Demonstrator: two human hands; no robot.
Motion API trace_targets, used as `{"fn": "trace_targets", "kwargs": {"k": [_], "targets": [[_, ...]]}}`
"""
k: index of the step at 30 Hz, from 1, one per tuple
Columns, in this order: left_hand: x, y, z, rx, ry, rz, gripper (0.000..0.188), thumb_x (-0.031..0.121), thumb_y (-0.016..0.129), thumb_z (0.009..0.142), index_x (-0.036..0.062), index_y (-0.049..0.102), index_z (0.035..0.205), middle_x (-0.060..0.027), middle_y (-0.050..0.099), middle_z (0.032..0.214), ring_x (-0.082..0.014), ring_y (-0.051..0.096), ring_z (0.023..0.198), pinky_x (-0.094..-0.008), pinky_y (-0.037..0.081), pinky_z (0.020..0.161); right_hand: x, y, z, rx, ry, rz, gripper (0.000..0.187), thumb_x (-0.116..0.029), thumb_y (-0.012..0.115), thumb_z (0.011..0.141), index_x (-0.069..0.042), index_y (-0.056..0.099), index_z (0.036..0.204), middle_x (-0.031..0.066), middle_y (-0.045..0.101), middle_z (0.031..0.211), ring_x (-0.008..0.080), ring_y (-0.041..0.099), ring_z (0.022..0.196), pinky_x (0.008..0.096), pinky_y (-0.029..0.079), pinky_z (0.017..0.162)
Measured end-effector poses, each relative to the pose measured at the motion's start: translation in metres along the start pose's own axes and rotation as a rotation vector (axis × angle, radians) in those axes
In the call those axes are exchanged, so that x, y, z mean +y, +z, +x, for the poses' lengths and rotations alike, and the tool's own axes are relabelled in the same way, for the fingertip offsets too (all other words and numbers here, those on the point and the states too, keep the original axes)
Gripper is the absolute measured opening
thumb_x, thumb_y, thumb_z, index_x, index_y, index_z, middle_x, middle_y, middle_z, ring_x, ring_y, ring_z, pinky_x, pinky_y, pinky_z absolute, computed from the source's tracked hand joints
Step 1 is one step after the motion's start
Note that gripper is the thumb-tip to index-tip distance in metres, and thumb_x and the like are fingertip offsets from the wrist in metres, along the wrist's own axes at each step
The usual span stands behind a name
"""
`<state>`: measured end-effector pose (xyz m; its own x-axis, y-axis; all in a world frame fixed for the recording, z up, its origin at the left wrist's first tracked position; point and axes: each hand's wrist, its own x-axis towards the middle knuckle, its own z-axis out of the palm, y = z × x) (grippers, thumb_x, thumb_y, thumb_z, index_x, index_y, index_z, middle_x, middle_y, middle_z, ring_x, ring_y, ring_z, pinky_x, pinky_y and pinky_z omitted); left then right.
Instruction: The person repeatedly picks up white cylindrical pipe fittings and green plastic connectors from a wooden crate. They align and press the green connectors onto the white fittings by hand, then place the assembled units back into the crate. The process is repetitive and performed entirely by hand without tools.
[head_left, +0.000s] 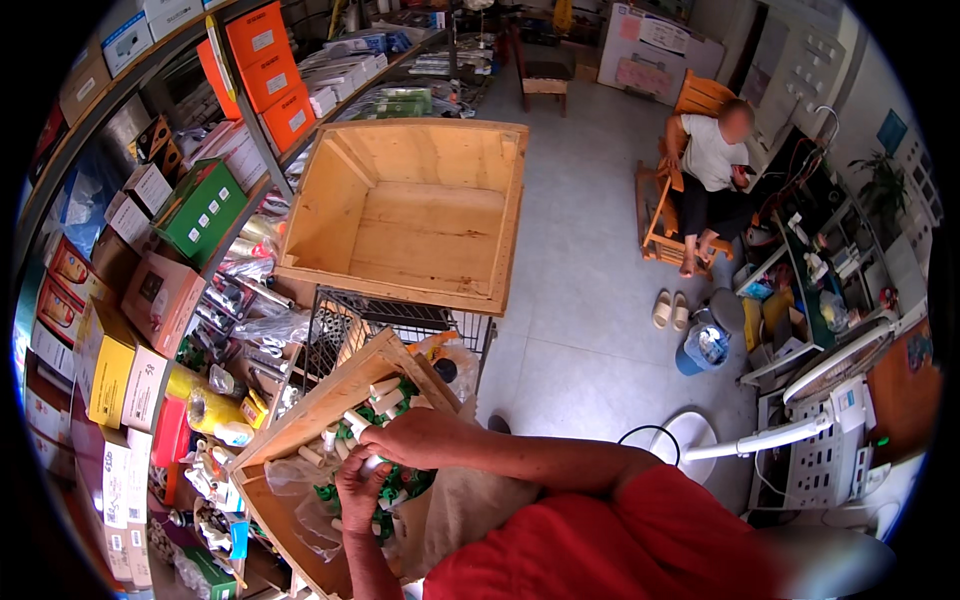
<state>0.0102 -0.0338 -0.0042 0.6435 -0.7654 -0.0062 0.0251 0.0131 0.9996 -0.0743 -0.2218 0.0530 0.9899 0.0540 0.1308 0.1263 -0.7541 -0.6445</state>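
Observation:
My right hand [420, 437] reaches across from the right, fingers closed on a white plastic pipe fitting [355, 422]. Just below it, my left hand [358, 490] is closed too, with a white end [372, 465] showing between its fingertips and the right hand. Whether both white parts belong to one piece is hidden by the fingers. Both hands are over a tilted wooden box [375, 352] holding many white pipe fittings [385, 392] with green parts [395, 497]. Clear plastic bagging [300, 480] and a beige sack-like cloth [455, 515] lie in and against the box.
A larger bare wooden crate [430, 235] rests on a black wire cart [345, 325] ahead. Shelves with orange boxes [270, 70] and a green box [200, 210] line the left. At the right are a white standing fan [760, 440], a blue bin [703, 348] and a seated person [712, 155].

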Motion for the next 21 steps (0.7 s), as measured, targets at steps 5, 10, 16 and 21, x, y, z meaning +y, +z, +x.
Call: {"fn": "trace_targets", "kwargs": {"k": [5, 10, 16, 21], "targets": [[0.000, -0.005, 0.000, 0.023, -0.061, -0.059, 0.031, -0.003, 0.071, 0.082, 0.0009, 0.064, 0.111, -0.0018, 0.065, 0.101, -0.0105, 0.059, 0.091, -0.0251, 0.048, 0.082, -0.006, -0.004, 0.001, 0.038, -0.003, 0.004, 0.029, -0.033, 0.055, 0.095, -0.010, 0.055, 0.111, 0.0138, 0.060, 0.063, 0.0340, 0.064, 0.060, 0.0467, 0.049, 0.054], [0.008, -0.012, -0.001, 0.164, -0.065, -0.055, 0.031, -0.004, 0.062, 0.084, 0.0008, 0.063, 0.115, -0.0036, 0.066, 0.099, -0.0114, 0.062, 0.085, -0.0248, 0.051, 0.076, -0.013, -0.013, 0.005, 0.043, 0.010, 0.127, 0.045, -0.038, 0.062, 0.090, -0.012, 0.052, 0.125, 0.0182, 0.066, 0.083, 0.0363, 0.067, 0.075, 0.0460, 0.052, 0.063], [-0.008, -0.021, -0.004, 0.154, -0.081, -0.129, 0.032, -0.002, 0.068, 0.085, 0.0026, 0.063, 0.116, -0.0009, 0.064, 0.108, -0.0084, 0.058, 0.096, -0.0241, 0.048, 0.083, -0.016, -0.007, 0.008, 0.016, 0.031, 0.010, 0.045, -0.023, 0.067, 0.085, -0.017, 0.052, 0.128, 0.0107, 0.064, 0.104, 0.0285, 0.067, 0.084, 0.0393, 0.053, 0.069], [0.006, -0.013, -0.004, 0.080, -0.023, -0.002, 0.029, 0.001, 0.067, 0.088, 0.0023, 0.061, 0.117, 0.0024, 0.062, 0.100, -0.0045, 0.054, 0.090, -0.0202, 0.045, 0.079, -0.006, 0.004, 0.006, 0.149, -0.047, 0.076, 0.036, -0.013, 0.068, 0.085, -0.013, 0.059, 0.120, 0.0097, 0.066, 0.095, 0.0265, 0.067, 0.081, 0.0358, 0.053, 0.069]]}}
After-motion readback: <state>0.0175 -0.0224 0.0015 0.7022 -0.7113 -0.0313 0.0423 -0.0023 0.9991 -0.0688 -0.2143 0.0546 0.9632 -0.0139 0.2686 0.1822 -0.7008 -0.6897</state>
